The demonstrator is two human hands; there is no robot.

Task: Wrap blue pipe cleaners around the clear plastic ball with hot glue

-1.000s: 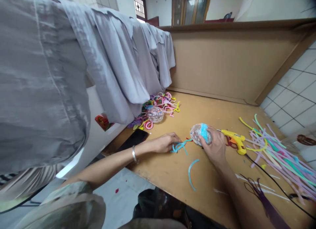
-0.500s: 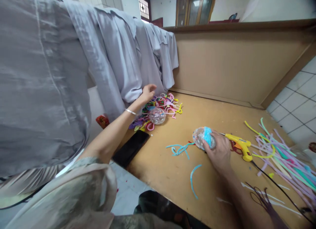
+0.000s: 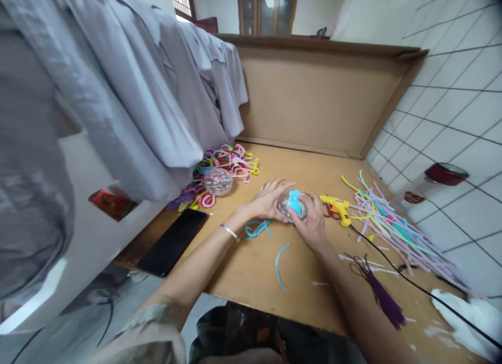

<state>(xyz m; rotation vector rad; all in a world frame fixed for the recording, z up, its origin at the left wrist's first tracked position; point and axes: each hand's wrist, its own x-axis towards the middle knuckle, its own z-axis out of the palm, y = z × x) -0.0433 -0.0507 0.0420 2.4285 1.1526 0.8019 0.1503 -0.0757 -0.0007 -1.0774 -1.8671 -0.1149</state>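
Observation:
A clear ball (image 3: 291, 204) wrapped with a light blue pipe cleaner rests on the wooden table (image 3: 314, 165). My right hand (image 3: 310, 223) grips it from the right with curled fingers. My left hand (image 3: 267, 198) touches its left side, fingers spread over it. Loose blue pipe cleaner pieces (image 3: 257, 229) lie just below my left hand, and a curved blue strip (image 3: 279, 264) lies nearer the table's front edge.
A yellow glue gun (image 3: 337, 207) with a black cord lies right of the ball. Long pastel pipe cleaners (image 3: 392, 228) spread at right. A second clear ball (image 3: 217, 181) sits in a pile of coloured loops. Black phone (image 3: 172, 241), purple tassel (image 3: 382, 296), grey shirts (image 3: 137, 92) hanging left.
My left hand came back from the pile of loops near the shirts to the ball. The camera view shifted to the right.

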